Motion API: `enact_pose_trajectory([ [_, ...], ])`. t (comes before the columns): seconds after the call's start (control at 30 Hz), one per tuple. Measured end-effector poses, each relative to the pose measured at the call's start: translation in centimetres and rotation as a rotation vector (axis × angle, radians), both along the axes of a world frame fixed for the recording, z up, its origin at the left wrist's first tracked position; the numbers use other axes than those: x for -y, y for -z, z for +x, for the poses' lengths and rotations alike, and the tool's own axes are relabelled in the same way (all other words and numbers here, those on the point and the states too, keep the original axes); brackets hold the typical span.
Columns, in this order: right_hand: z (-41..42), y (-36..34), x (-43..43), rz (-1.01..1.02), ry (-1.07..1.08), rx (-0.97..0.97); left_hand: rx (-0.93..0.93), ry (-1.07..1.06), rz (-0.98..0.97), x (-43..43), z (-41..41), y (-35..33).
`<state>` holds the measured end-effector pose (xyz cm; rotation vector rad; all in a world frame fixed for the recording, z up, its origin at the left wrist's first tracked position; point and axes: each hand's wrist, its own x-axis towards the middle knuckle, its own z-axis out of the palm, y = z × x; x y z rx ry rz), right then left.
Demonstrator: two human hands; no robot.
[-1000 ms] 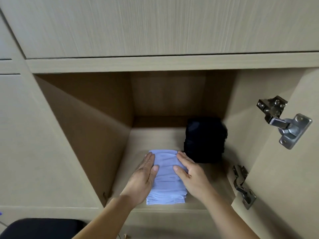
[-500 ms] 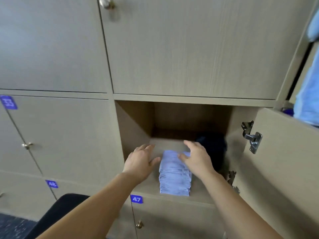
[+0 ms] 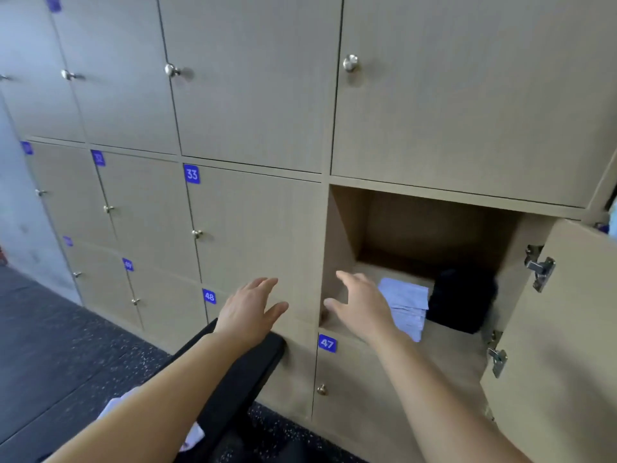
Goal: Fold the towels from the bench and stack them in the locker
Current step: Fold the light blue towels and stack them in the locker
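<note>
1. While both bare arms are stretched forward, the left hand [image 3: 248, 307] is held wide, palm down, fingers straight and spread, with nothing gripped. It is seen in front of a closed door, just right of label 48 [image 3: 209, 296].
2. The right hand [image 3: 362, 305] is likewise spread and relaxed, with nothing held. It is placed at the lower left corner of the open locker [image 3: 344, 235], just above label 47 [image 3: 327, 343]. The left edge of the towel stack is covered by it in this view; whether contact is made cannot be told.
3. A stack of folded light blue towels [image 3: 405, 304] is laid flat on the locker floor, left of centre. Its long axis is run from the front lip towards the back wall, and its layered short end is pointed out at the opening.
4. A dark folded bundle [image 3: 462, 300] is set just beside the stack on its right and is taller than it. Whether the two are touching cannot be made out.
5. The locker door [image 3: 551, 329] is swung open to the right, and two metal hinges [image 3: 539, 267] are shown on its inner face.
6. A black bench [image 3: 240, 372] is seen below the left forearm. A pale cloth [image 3: 113, 404] is partly hidden under that arm, over dark speckled flooring [image 3: 66, 345].
7. Closed beige lockers with round metal knobs [image 3: 350, 63] are ranged to the left and above, one marked with label 33 [image 3: 192, 174].
</note>
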<state>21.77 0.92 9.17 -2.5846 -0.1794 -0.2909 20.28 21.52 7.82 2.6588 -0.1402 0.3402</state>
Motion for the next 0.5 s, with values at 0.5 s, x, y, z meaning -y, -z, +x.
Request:
enact_pose_trajectory([
  [0.5, -4.3, 10.4, -18.2, -0.092, -0.401, -0.21, -0.179, -0.368, -0.045, -18.6, -10.2, 9.4],
])
